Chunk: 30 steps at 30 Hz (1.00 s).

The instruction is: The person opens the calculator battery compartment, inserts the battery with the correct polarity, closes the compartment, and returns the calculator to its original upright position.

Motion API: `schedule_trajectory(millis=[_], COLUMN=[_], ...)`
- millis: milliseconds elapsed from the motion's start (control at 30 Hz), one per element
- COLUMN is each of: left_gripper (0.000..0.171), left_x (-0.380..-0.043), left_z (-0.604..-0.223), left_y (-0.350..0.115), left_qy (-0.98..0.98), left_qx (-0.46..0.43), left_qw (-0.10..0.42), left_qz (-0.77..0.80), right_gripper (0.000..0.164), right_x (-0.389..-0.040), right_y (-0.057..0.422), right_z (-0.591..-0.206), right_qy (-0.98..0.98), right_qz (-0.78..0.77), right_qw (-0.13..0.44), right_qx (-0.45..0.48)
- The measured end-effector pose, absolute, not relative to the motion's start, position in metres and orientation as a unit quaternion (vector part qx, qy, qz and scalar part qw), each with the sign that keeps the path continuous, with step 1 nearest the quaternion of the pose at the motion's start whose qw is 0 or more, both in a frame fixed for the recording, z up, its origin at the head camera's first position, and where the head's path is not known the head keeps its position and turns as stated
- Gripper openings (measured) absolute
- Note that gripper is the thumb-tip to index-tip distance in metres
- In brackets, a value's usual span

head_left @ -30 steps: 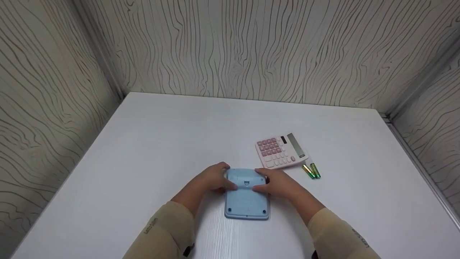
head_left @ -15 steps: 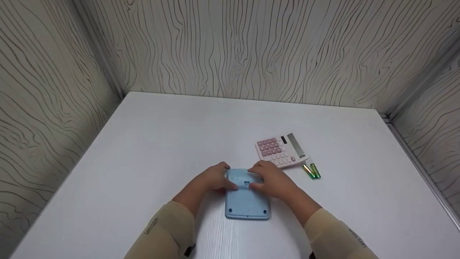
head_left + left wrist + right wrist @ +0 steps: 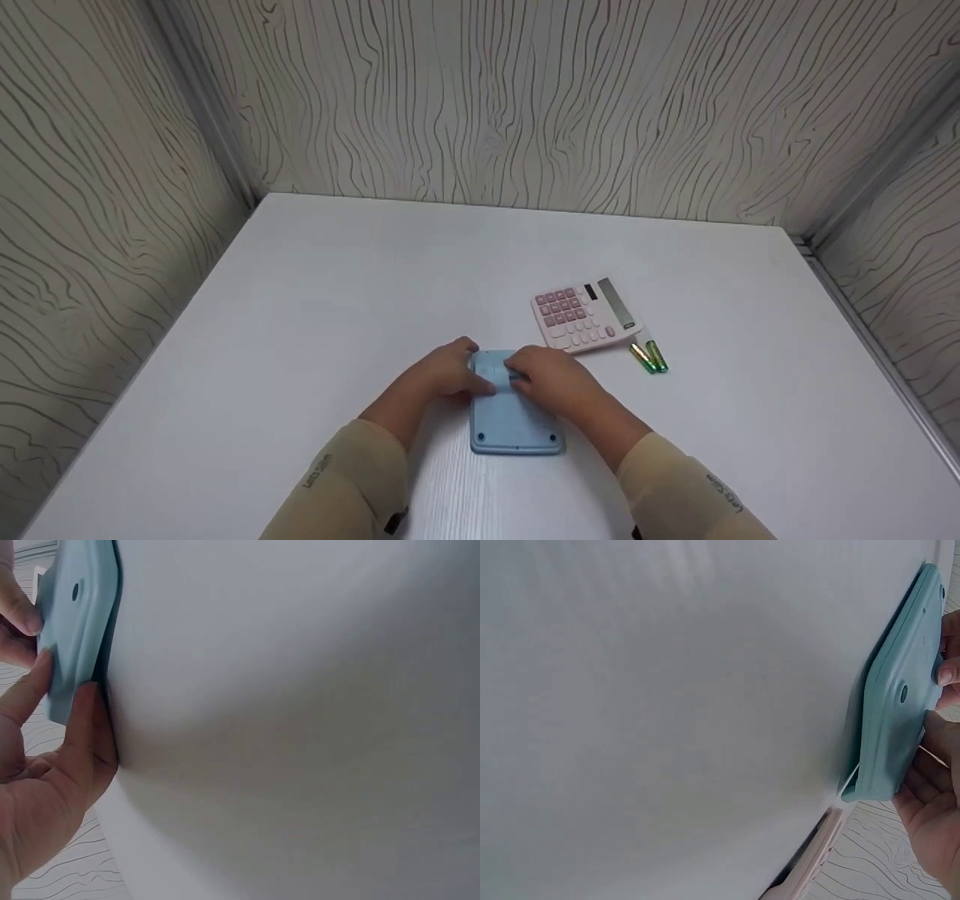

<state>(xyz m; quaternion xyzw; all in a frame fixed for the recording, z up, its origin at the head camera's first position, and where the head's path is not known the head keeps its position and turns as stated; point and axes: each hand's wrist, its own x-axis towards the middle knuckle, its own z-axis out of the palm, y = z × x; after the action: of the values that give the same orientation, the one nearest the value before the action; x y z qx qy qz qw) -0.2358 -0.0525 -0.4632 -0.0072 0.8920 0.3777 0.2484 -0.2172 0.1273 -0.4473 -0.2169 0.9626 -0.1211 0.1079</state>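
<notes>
A light blue calculator (image 3: pixel 516 424) lies face down on the white table, its back with the small dark feet showing. My left hand (image 3: pixel 446 371) grips its left edge, thumb on the back and the other fingers at the side and underneath. At the battery cover (image 3: pixel 490 363) near the far end, my right hand (image 3: pixel 559 382) pinches with thumb and forefinger, which hide the cover's latch. In the right wrist view the fingers of the right hand (image 3: pixel 937 795) curl against the blue calculator's back; its keys and screen face down, out of sight.
A pink calculator (image 3: pixel 577 319) rests face up beyond the right hand, turned at an angle. Two green and gold batteries (image 3: pixel 649 358) lie beside its near right corner. Wood-grain patterned panels (image 3: pixel 480 105) enclose the white table (image 3: pixel 337 277) at the back and sides.
My right hand has let go of the blue calculator's right edge and shifted left, onto the battery cover's latch. The left hand has kept its grip in place.
</notes>
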Motion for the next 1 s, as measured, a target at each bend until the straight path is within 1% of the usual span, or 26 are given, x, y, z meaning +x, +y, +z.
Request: schedule_trajectory(millis=[367, 567, 767, 900, 1000], left_gripper=[0.078, 0.076, 0.076, 0.076, 0.077], left_x=[-0.2379, -0.2384, -0.2382, -0.2381, -0.2385], left_z=[-0.4634, -0.4633, -0.4621, -0.4622, -0.4625], left_y=[-0.0518, -0.0526, -0.052, -0.0511, -0.051], left_qy=[0.885, 0.89, 0.894, 0.895, 0.893], left_qx=[-0.022, -0.014, -0.01, -0.015, -0.021], left_qw=[0.273, 0.268, 0.264, 0.261, 0.262], left_qz=[0.376, 0.37, 0.363, 0.362, 0.366], right_gripper=[0.034, 0.035, 0.037, 0.034, 0.027], right_x=[-0.2147, -0.2148, -0.2156, -0.2173, -0.218], right_y=[0.1251, 0.1259, 0.1263, 0.1265, 0.126], right_z=[-0.4491, -0.4469, -0.4433, -0.4419, -0.4415], right_qy=[0.962, 0.963, 0.962, 0.962, 0.964], right_qz=[-0.093, -0.086, -0.072, -0.068, -0.066], right_qw=[0.102, 0.104, 0.117, 0.113, 0.099], right_qx=[-0.234, -0.234, -0.234, -0.239, -0.239])
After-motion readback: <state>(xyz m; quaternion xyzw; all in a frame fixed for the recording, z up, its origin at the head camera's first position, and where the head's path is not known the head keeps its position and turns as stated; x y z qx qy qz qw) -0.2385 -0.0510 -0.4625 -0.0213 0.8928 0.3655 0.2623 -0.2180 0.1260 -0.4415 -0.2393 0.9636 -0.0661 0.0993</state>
